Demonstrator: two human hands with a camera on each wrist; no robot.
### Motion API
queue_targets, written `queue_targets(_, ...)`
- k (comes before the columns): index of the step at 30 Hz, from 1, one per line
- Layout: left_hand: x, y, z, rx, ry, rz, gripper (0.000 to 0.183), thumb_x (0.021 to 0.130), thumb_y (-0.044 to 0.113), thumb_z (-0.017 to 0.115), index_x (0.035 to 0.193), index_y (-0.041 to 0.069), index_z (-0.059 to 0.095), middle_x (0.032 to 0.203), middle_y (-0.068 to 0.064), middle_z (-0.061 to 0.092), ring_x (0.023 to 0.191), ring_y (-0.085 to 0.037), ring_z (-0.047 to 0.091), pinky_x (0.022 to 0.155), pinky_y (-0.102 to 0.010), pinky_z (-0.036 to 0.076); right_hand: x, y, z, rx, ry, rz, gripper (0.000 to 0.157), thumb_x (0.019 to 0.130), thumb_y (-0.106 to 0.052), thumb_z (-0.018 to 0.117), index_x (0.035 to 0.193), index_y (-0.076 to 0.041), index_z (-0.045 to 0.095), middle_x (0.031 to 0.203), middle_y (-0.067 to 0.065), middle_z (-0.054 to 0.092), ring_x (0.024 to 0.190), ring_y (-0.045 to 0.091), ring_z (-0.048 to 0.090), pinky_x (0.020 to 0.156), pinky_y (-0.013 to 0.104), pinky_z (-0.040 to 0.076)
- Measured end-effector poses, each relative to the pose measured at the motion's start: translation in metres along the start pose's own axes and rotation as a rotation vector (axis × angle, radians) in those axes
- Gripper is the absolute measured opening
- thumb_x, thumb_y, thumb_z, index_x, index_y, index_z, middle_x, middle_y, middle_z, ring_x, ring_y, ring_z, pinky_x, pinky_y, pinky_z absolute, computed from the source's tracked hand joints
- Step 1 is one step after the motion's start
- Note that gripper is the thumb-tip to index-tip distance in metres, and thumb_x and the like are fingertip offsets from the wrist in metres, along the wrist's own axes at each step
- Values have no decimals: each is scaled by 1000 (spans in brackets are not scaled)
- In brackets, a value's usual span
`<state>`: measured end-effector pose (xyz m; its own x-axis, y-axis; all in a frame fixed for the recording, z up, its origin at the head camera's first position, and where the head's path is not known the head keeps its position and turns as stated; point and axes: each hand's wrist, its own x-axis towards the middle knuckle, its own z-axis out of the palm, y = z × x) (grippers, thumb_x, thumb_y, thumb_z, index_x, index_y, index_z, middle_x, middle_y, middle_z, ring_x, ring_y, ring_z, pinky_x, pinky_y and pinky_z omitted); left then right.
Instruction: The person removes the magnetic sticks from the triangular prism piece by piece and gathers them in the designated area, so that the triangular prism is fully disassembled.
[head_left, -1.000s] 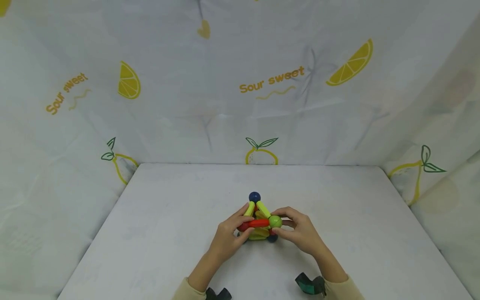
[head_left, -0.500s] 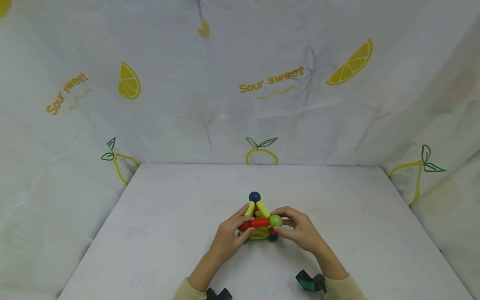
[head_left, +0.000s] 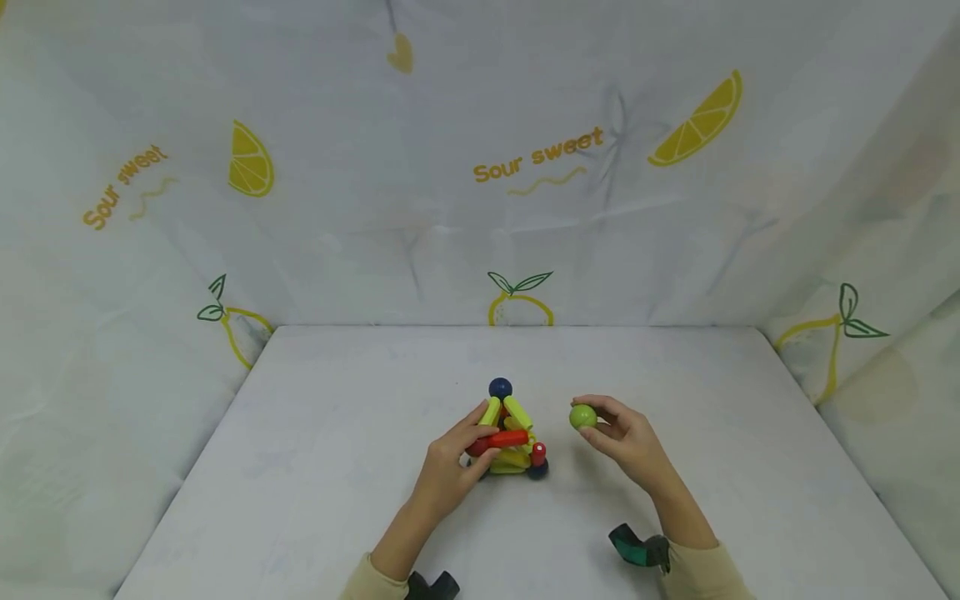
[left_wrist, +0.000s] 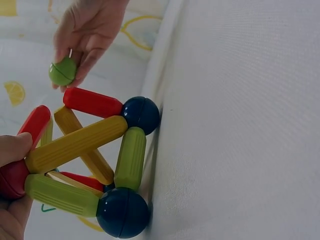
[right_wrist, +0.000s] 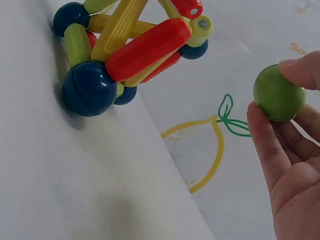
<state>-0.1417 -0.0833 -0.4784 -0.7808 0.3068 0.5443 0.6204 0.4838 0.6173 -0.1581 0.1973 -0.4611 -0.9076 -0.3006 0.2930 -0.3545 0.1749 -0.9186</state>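
A frame of magnetic rods and balls stands on the white table (head_left: pixel 360 400). Blue balls (left_wrist: pixel 123 212) mark its base corners, joined by yellow rods (left_wrist: pixel 77 144), light green rods (left_wrist: pixel 131 157) and red ones. My left hand (head_left: pixel 446 467) holds a dark red ball (left_wrist: pixel 12 179) on its upper left, and a red rod (head_left: pixel 510 437) points rightward from there with a free end. Another red rod (right_wrist: pixel 147 50) rises from a front blue ball, its upper end bare. To the right, my right hand (head_left: pixel 633 442) pinches a green ball (right_wrist: pixel 279 94) between thumb and fingers, apart from the frame.
Dark straps or mounts (head_left: pixel 639 547) sit by both wrists near the table's front. Behind the table hangs a pale cloth (head_left: pixel 337 242) with lemon prints. Bare table surface lies on both sides of the frame.
My right hand has pulled the green ball off the rod ends, moving right and slightly up. My left hand keeps its hold on the red ball, and the head view has shifted slightly.
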Motion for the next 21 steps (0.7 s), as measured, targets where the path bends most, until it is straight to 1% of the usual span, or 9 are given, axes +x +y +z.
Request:
queue_targets(3,0,0,0,-10,4,-7,29,86,18,70,111,4,67,140,-11,51,126,-20,52,96,-29,48,1,2,-2,-5,18,19,38,88,-2,63,124,4,53,123,29,52,103,-2,57,83,14,53)
queue_targets(8,0,0,1,-33,23,-11,33,86,18,70,114,3,65,138,-11,52,126,-21,52,96,-29,48,1,6,-6,-11,42,54,40,88,-6,65,125,4,53,126,26,52,106,-3,55,84,13,52)
queue_targets(15,0,-2,3,-38,60,18,42,82,15,74,120,1,60,136,-12,54,123,-23,55,93,-30,49,2,14,-7,-2,61,94,40,89,-9,65,125,4,53,127,26,53,106,-5,55,84,12,51)
queue_targets(19,-1,-3,4,-35,69,29,47,81,13,74,124,1,58,136,-13,55,122,-25,56,93,-30,50,3,21,-8,-4,84,140,43,89,-13,66,126,3,53,128,24,53,106,-6,55,85,11,50)
queue_targets(21,-1,-3,4,-44,68,24,48,81,12,74,125,1,57,137,-12,54,123,-25,55,93,-30,50,4,25,-9,-14,100,168,45,89,-16,66,127,3,53,129,23,53,106,-7,54,86,9,48)
